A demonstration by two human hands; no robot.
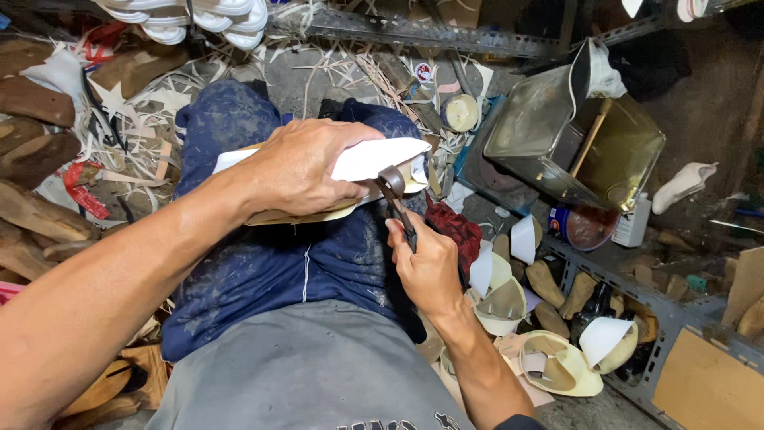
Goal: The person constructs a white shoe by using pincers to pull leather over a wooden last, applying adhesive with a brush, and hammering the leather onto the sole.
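Left hand (pixel 298 171) clamps the white shoe upper (pixel 374 159) flat across the lap, long axis left–right; right hand (pixel 426 267), just below, grips pincers (pixel 395 199) biting its near edge.

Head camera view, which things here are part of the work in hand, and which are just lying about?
In use:
left hand pressing down the white shoe upper on the lap
right hand gripping the pincers, whose head sits at the upper's edge

Lying about:
square metal can with a stick
finished uppers on the floor
wooden lasts
white soles
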